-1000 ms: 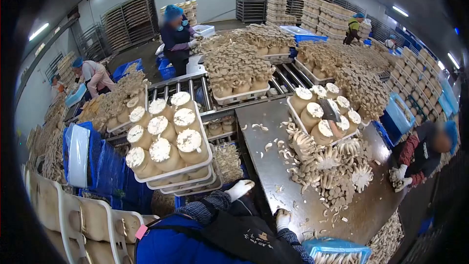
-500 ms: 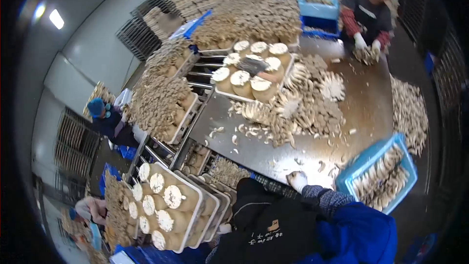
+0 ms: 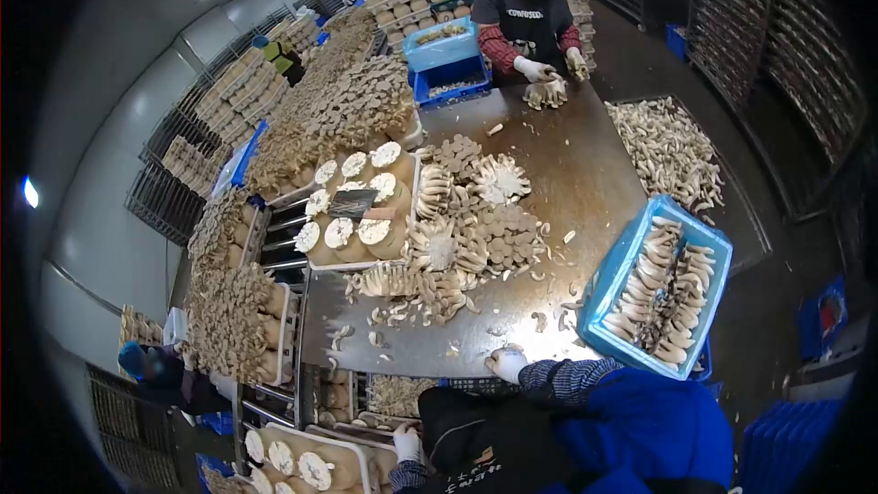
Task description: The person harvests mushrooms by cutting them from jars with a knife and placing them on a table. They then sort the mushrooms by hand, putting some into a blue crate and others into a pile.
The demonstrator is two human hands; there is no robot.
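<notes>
My right hand [image 3: 506, 365], in a white glove, rests at the near edge of the metal table [image 3: 585, 178]. Its fingers are curled around something small and brownish that I cannot make out. Lower down, my left hand [image 3: 409, 445], also gloved, is beside the stacked trays of bottles [image 3: 361, 448]; its grip is unclear. Mushroom clusters [image 3: 466, 229] lie in a heap on the table, with loose pieces near my right hand. Left of the heap stands a white tray of white-topped bottles [image 3: 375, 233], bearing a dark flat object [image 3: 353, 203]. A blue-lined crate [image 3: 594, 316] of mushrooms is at the right.
Across the table a co-worker [image 3: 526, 23] holds a mushroom cluster [image 3: 546, 93] in gloved hands, beside blue bins [image 3: 448, 78]. Mushroom-laden trays [image 3: 229, 288] line the rollers [image 3: 282, 233] at left. More mushrooms [image 3: 666, 151] are piled beyond the table's right edge. Another worker [image 3: 151, 370] is at lower left.
The view has turned, shifting the table and heap left. My left hand shows more clearly beside the trays. My right hand remains at the table edge. The co-worker's hands have shifted around the cluster.
</notes>
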